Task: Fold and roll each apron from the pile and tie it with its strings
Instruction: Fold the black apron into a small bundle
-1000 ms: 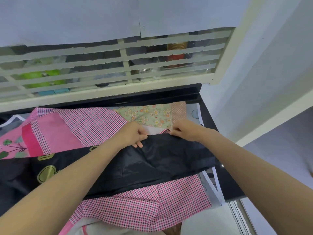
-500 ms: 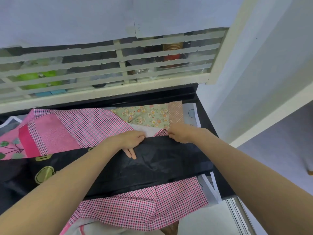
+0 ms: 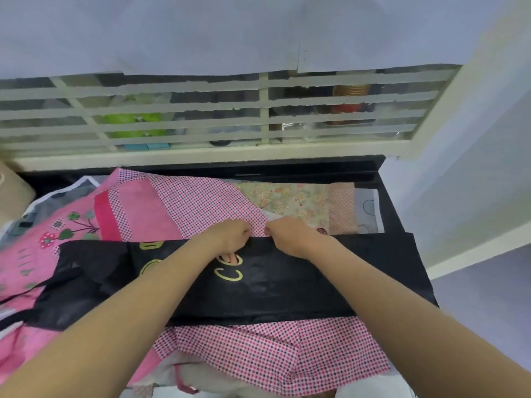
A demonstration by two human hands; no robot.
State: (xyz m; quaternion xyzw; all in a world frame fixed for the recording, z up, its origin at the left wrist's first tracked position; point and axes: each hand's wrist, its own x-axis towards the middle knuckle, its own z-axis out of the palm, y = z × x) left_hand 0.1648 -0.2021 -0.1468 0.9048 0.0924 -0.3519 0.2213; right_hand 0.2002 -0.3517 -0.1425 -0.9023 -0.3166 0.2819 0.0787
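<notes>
**Dark surface, both hands on the black apron**

Dark surface (image 3: 398,202) below a louvred window. Black apron (image 3: 287,282) stretched across the pile's middle; left hand (image 3: 230,235) and right hand (image 3: 290,234), close together, both pinch its far edge. Pink checked apron (image 3: 201,202) beneath.

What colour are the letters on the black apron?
Yellow-green letters on the folded black fabric apron, seen from the head camera.

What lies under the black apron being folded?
Under the black apron, gripped at its far edge by the left hand and right hand, lies a pink checked apron, showing on both sides. What lies beneath its middle is covered.
</notes>
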